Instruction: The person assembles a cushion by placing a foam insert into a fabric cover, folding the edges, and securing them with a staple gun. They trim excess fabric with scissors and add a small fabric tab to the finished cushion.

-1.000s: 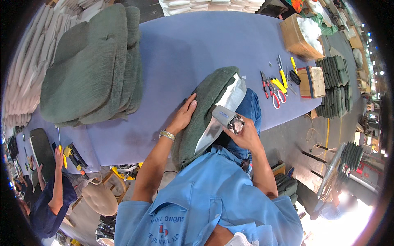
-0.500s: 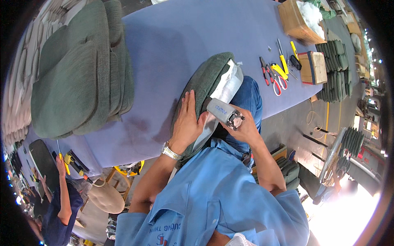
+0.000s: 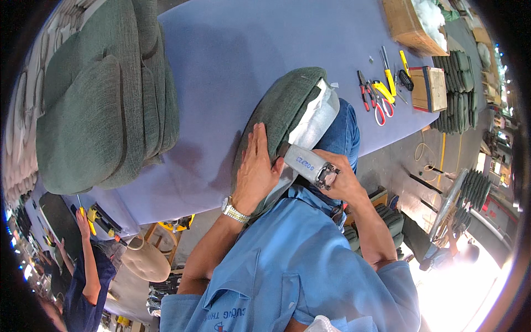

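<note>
Your right grip: fingers mostly hidden behind the grey tool. Below your left grip: green cushion partly covered by your wrist. Beyond the right grip: cardboard box cut off by top edge; far right of that grip, co-worker blurred by glare.

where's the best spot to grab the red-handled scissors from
Probably by the red-and-white finger loops, from above on the near side, once the right hand is free: the loops form the near end, while the opposite end points away, crowded between the pliers and the yellow cutter.
</note>
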Demonstrator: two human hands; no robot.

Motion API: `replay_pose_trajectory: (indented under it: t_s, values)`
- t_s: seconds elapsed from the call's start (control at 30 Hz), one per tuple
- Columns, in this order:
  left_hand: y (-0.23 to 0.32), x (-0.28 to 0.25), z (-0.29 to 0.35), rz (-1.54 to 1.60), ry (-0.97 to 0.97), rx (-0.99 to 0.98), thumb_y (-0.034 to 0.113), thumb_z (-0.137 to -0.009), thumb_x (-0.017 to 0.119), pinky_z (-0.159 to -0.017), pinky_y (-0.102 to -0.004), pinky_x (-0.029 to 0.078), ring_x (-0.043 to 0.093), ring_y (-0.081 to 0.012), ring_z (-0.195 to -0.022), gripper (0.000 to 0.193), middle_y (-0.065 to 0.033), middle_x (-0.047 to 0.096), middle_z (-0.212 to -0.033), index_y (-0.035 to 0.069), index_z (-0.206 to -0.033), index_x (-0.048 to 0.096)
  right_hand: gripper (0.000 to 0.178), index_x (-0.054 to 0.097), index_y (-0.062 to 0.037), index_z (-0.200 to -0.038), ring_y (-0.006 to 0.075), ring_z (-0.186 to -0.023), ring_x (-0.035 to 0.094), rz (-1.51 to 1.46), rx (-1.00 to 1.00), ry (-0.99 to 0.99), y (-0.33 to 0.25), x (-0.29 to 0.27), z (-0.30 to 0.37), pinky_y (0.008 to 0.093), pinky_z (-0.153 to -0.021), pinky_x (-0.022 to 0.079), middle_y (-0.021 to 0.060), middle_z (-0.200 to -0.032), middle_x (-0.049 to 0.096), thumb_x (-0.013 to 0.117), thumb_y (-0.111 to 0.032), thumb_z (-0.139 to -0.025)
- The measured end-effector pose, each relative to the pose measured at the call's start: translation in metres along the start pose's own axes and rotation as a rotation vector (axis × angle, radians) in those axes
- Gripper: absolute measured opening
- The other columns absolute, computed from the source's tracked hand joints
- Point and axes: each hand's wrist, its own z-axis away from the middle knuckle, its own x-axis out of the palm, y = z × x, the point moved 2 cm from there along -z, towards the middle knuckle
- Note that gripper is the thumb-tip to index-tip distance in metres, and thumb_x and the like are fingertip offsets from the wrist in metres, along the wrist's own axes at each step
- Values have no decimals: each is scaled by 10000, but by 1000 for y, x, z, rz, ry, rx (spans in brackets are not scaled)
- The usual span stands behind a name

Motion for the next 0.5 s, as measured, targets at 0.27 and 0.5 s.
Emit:
replay_pose_trajectory:
  t_s: [0.27,0.5]
  values:
    - [0,4,-5,6,24,-13,176,-897,706,-1157,-599,370,338,-460,-1484,911,-296,303,-1613,-27,-1600,163,529,655,42,-1204,412,-1009,699,38,29,9,4,5,-2,408,-880,560,225,-1093,718,780,-75,-703]
    - [1,3,-3,7,23,-9,119,-864,693,-1163,-593,368,338,-458,-1484,913,-295,303,-1614,-29,-1599,172,511,668,43,-1191,399,-1003,705,-11,-36,-28,-9,0,0,402,-880,559,222,-1097,717,768,-67,-702]
